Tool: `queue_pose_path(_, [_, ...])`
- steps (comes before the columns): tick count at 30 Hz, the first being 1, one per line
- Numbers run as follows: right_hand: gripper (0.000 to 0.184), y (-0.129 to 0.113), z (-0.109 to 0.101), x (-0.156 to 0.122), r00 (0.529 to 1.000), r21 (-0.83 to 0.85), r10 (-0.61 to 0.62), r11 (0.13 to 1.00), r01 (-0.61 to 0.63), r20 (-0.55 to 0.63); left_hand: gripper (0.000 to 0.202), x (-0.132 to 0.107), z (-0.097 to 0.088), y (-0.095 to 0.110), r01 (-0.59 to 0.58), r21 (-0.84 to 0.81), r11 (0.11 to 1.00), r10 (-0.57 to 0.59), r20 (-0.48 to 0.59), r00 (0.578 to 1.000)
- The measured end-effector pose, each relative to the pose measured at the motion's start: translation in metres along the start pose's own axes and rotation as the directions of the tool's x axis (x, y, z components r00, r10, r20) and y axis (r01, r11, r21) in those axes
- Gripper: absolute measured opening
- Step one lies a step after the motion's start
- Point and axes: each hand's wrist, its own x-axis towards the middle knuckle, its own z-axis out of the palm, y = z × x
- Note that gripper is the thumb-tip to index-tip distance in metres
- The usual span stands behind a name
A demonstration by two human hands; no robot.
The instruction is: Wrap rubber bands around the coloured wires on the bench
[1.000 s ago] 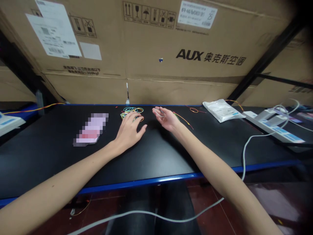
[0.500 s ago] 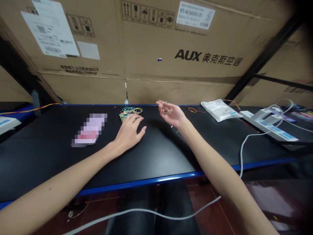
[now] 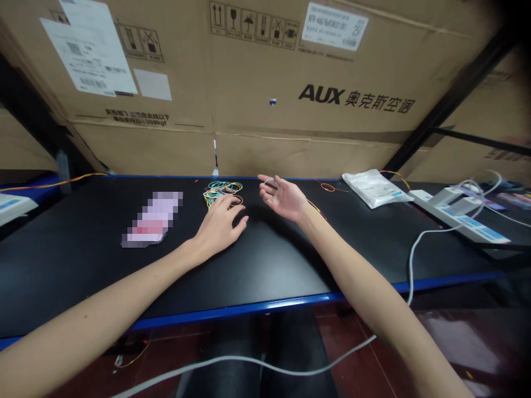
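Observation:
A pile of thin coloured wire loops (image 3: 224, 187), in teal, yellow and orange, lies at the back of the black table. My left hand (image 3: 219, 222) rests palm down at its near edge, fingers spread and fingertips by the wires, gripping nothing visible. To the right of the pile, my right hand (image 3: 287, 200) is raised above the table, palm turned up. Its half-curled fingers hold a small pale wire loop (image 3: 271, 181). Behind the right wrist, a red-and-yellow wire (image 3: 317, 209) shows in part.
A large cardboard box (image 3: 249, 155) stands along the table's back edge. A blurred-out pink phone-like object (image 3: 155, 218) lies left. Toward the right are an orange wire coil (image 3: 327, 187), a white plastic packet (image 3: 373, 188) and a power strip (image 3: 464, 215) with a grey cable (image 3: 415, 249).
My right hand has shifted slightly left and lower, its fingers a little more extended, still with the pale loop. My left hand has barely moved.

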Motion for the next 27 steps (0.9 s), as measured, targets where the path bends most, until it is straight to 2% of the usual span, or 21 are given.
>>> queue_pose_path(4, [0.036,-0.002,0.004,-0.003,0.997,-0.029,-0.025,0.999,0.027,0.073,0.023,0.000,0.000,0.000,-0.004,0.003,1.000,0.004,-0.009,1.000])
queue_pose_path(9, [0.040,-0.004,0.013,-0.007,0.995,-0.027,-0.037,0.999,0.040,0.094,0.024,-0.001,0.001,0.001,0.007,-0.006,1.000,-0.007,-0.011,1.000])
queue_pose_path(15, [0.053,0.001,0.010,-0.003,0.992,0.014,0.100,0.995,-0.102,0.081,0.024,-0.001,0.000,0.002,0.009,-0.007,1.000,-0.009,-0.007,1.000])
queue_pose_path(19, [0.037,0.005,0.007,-0.001,0.994,0.031,0.112,0.993,-0.111,-0.020,0.023,-0.001,0.000,0.002,0.005,-0.008,1.000,-0.005,-0.004,1.000])
queue_pose_path(21, [0.030,0.007,0.007,-0.001,0.995,0.040,0.095,0.995,-0.093,-0.033,0.024,-0.001,0.000,0.002,-0.002,-0.002,1.000,0.002,-0.005,1.000])
queue_pose_path(27, [0.051,0.007,0.008,-0.002,0.997,0.029,0.075,0.997,-0.076,0.024,0.027,-0.001,0.002,0.001,-0.013,0.007,1.000,0.013,-0.014,1.000])
